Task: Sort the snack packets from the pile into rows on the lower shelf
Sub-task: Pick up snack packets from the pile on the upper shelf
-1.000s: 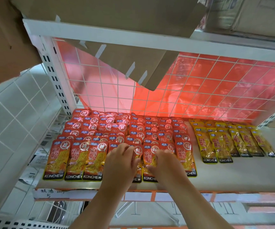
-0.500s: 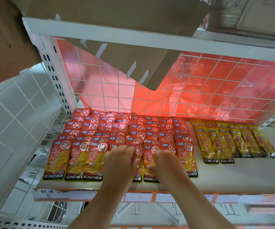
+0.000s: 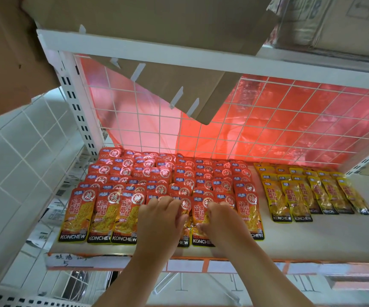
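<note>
Snack packets (image 3: pixel 179 180): red, in overlapping rows on the left half of the lower shelf (image 3: pixel 312 242); yellow packets (image 3: pixel 307 193) in rows to the right, apart from the red.
Left hand (image 3: pixel 159 218): fingers side by side, laid flat on a front-row packet (image 3: pixel 185 239).
Right hand (image 3: pixel 221 220): fingers bent down onto the neighbouring packet (image 3: pixel 201 218) — pinching or pressing, cannot tell.
Step in hand: judged to be seating the front row's middle packets.
Next move: likely calls for lower edges levelled with the neighbours — overlap behind left undisturbed.

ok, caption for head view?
Left hand and right hand rest on front-row red packets; yellow packets lie alongside on shelf.
</note>
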Demonstrator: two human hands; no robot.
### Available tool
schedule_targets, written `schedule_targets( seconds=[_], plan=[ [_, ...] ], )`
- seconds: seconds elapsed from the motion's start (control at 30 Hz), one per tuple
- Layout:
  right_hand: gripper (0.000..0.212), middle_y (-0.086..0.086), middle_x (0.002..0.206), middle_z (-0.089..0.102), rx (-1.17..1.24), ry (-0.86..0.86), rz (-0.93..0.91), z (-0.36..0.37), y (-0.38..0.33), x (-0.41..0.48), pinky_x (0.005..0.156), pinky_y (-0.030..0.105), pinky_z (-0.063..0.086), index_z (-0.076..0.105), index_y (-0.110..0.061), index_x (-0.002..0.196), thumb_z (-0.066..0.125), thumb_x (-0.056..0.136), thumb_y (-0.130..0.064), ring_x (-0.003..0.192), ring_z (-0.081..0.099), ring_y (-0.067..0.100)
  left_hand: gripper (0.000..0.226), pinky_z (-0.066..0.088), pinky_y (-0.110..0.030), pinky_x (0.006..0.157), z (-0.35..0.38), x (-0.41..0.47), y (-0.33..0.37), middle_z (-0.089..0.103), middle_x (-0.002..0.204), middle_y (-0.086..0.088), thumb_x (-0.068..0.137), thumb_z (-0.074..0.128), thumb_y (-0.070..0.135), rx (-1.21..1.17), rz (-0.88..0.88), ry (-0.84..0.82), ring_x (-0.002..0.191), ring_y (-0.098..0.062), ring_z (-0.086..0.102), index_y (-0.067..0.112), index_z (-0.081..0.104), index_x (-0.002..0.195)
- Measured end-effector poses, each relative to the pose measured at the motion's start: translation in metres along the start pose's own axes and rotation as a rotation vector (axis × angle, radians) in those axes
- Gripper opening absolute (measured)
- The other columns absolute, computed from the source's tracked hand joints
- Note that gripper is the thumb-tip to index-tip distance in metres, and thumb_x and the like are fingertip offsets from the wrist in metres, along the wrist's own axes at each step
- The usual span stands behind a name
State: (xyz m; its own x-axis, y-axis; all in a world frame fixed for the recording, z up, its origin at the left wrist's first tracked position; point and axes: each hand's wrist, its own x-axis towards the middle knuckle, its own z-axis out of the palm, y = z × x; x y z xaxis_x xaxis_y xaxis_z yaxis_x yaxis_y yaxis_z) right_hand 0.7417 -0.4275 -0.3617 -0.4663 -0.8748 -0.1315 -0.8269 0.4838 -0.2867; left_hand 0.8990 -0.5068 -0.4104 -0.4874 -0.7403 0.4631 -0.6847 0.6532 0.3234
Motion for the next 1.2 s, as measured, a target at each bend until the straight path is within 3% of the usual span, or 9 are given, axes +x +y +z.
schedule_targets(
  seconds=[0.43, 0.57, 0.7, 0.8, 0.97, 1.1, 1.2],
  plan=[
    [0.037, -0.001, 0.097, 0.059, 0.034, -0.020, 0.012, -0.002, 0.003, -0.003, 0.075, 0.032, 0.055, 0.057, -0.022, 0.101, 0.075, 0.086, -0.050, 0.085, 0.062, 0.018, 0.025, 0.049, -0.039, 0.071, 0.001, -0.002, -0.001, 0.067, 0.095, 0.009, 0.082, 0.082, 0.041, -0.011, 0.023, 0.018, 0.083, -0.018, 0.062, 0.025, 0.071, 0.099],
    [0.039, -0.002, 0.094, 0.056, 0.036, -0.027, 0.013, -0.004, 0.005, -0.004, 0.064, 0.027, 0.042, 0.043, -0.029, 0.089, 0.075, 0.085, -0.050, 0.078, 0.052, 0.016, 0.024, 0.050, -0.039, 0.073, 0.003, -0.002, -0.001, 0.068, 0.099, 0.007, 0.084, 0.080, 0.039, -0.032, 0.019, 0.025, 0.086, -0.020, 0.063, 0.025, 0.072, 0.101],
    [0.038, -0.003, 0.091, 0.055, 0.054, -0.043, 0.022, -0.005, 0.008, -0.005, 0.061, 0.026, 0.036, 0.041, -0.029, 0.087, 0.075, 0.085, -0.048, 0.074, 0.049, 0.013, 0.023, 0.049, -0.039, 0.076, 0.002, -0.002, 0.000, 0.067, 0.103, 0.009, 0.086, 0.070, 0.039, -0.072, 0.021, 0.025, 0.091, -0.018, 0.062, 0.027, 0.073, 0.104],
    [0.039, -0.006, 0.088, 0.051, 0.055, -0.046, 0.024, -0.006, 0.010, -0.007, 0.057, 0.024, 0.032, 0.040, -0.029, 0.087, 0.075, 0.086, -0.048, 0.072, 0.046, 0.012, 0.030, 0.049, -0.040, 0.080, 0.001, -0.008, -0.001, 0.066, 0.106, 0.009, 0.079, 0.078, 0.038, -0.042, 0.080, -0.004, 0.096, -0.019, 0.061, 0.028, 0.071, 0.107],
    [0.038, -0.006, 0.091, 0.053, 0.022, -0.044, 0.010, -0.007, 0.010, -0.008, 0.059, 0.023, 0.036, 0.042, -0.027, 0.088, 0.074, 0.087, -0.049, 0.078, 0.053, 0.013, 0.034, 0.052, -0.041, 0.080, 0.000, -0.010, -0.002, 0.068, 0.104, 0.007, 0.076, 0.087, 0.033, -0.026, 0.087, -0.011, 0.095, -0.021, 0.064, 0.026, 0.072, 0.106],
    [0.034, -0.005, 0.102, 0.058, 0.016, -0.057, 0.008, -0.005, 0.008, -0.009, 0.071, 0.026, 0.050, 0.046, -0.027, 0.096, 0.072, 0.089, -0.048, 0.088, 0.061, 0.015, 0.033, 0.053, -0.041, 0.079, 0.001, -0.006, -0.001, 0.067, 0.102, 0.007, 0.076, 0.088, 0.032, -0.039, 0.082, -0.005, 0.092, -0.020, 0.065, 0.025, 0.072, 0.104],
    [0.034, -0.005, 0.102, 0.059, 0.024, -0.062, 0.005, -0.003, 0.008, -0.010, 0.069, 0.024, 0.048, 0.044, -0.028, 0.094, 0.072, 0.089, -0.047, 0.088, 0.060, 0.014, 0.034, 0.054, -0.039, 0.077, 0.002, -0.003, -0.001, 0.067, 0.099, 0.007, 0.074, 0.090, 0.031, -0.062, 0.068, -0.016, 0.087, -0.017, 0.065, 0.024, 0.073, 0.102]
  ],
)
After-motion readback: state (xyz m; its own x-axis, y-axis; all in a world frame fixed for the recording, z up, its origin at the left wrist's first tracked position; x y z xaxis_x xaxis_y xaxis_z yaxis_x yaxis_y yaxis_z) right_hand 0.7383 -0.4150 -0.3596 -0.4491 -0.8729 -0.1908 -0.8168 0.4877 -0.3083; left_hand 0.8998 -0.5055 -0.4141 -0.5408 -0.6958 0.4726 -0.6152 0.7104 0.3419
